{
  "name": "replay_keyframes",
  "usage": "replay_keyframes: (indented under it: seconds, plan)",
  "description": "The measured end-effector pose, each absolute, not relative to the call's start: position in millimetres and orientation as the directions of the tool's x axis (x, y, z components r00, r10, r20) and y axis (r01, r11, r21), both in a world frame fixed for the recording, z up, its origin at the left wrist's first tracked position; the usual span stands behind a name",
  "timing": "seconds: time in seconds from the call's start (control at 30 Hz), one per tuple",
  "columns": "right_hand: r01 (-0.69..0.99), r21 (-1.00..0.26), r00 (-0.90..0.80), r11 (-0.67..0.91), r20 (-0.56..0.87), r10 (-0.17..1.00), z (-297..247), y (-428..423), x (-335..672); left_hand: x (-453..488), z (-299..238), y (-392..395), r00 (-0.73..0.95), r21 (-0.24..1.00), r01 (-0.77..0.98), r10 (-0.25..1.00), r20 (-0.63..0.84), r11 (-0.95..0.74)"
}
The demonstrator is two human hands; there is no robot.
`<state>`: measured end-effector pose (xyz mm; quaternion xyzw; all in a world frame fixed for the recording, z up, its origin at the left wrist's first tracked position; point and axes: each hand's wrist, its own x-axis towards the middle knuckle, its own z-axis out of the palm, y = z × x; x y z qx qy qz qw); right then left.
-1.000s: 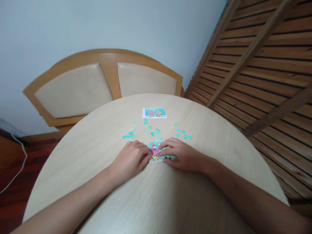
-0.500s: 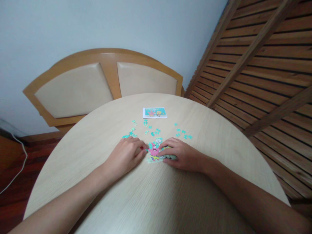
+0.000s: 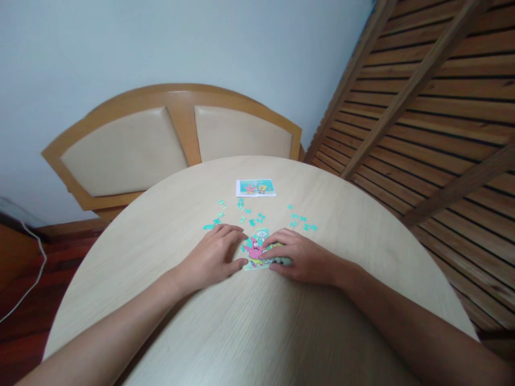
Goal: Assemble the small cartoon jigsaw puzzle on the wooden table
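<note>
A partly joined jigsaw puzzle (image 3: 254,251) lies flat on the table in front of me, showing a pink starfish character and a pale-faced figure. My left hand (image 3: 215,254) is at its left edge, thumb and fingers apart, with nothing visible between them. Across the puzzle's right part rests my right hand (image 3: 300,254), its fingers spread and covering some of the picture. Loose teal puzzle pieces (image 3: 260,217) are scattered just beyond the puzzle. More loose pieces (image 3: 302,219) lie past my right hand, and a small group (image 3: 217,221) sits beyond my left fingers.
A printed reference picture (image 3: 257,187) lies farther back on the round wooden table (image 3: 257,332). Behind the table stands a bench with a padded backrest (image 3: 129,150) against the wall. A slatted wooden screen (image 3: 426,123) rises at the right, and a white cable (image 3: 39,273) hangs at the left.
My left thumb and fingers, pinched together at the puzzle's left edge before, have spread apart. My right hand stays on the puzzle. The view has tilted very slightly.
</note>
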<state>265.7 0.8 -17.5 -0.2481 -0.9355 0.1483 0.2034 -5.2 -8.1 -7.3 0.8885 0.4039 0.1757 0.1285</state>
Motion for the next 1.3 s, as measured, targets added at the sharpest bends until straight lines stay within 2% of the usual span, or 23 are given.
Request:
replay_keyframes:
  seconds: [0.2,0.33,0.47,0.63,0.77,0.87,1.07,1.2,1.3]
  plan:
    - [0.404,-0.388,-0.792,0.829,0.305,0.529,-17,-1,265,-9,-6,-4,0.582,0.365,0.693,0.781,0.227,-0.622]
    - [0.494,-0.376,-0.726,0.784,0.319,0.61,-14,4,269,-25,0,5,0.395,0.29,0.852,0.899,0.187,-0.435]
    - [0.754,-0.309,-0.472,0.58,0.359,0.805,-19,18,286,-41,8,9,0.231,0.117,0.963,0.966,0.119,-0.244]
    - [0.915,-0.25,-0.214,0.316,0.362,0.907,-40,28,303,-40,13,3,0.173,-0.023,0.985,0.985,0.02,-0.172]
    - [0.948,-0.228,-0.184,0.221,0.17,0.968,-54,26,297,-28,14,-8,0.241,-0.102,0.966,0.97,0.026,-0.237]
    - [0.93,-0.231,-0.274,0.284,0.077,0.959,-53,24,292,-19,13,-14,0.302,-0.105,0.949,0.953,0.033,-0.297]
    - [0.828,-0.256,-0.474,0.5,0.159,0.866,-39,24,287,-5,5,-14,0.392,-0.009,0.917,0.9,0.191,-0.398]
    - [0.712,-0.305,-0.611,0.633,0.177,0.772,-33,26,282,7,-5,-17,0.6,0.141,0.752,0.758,0.255,-0.643]
    - [0.678,-0.31,-0.647,0.667,0.18,0.741,-32,28,279,13,-10,-22,0.735,0.147,0.618,0.633,0.242,-0.773]
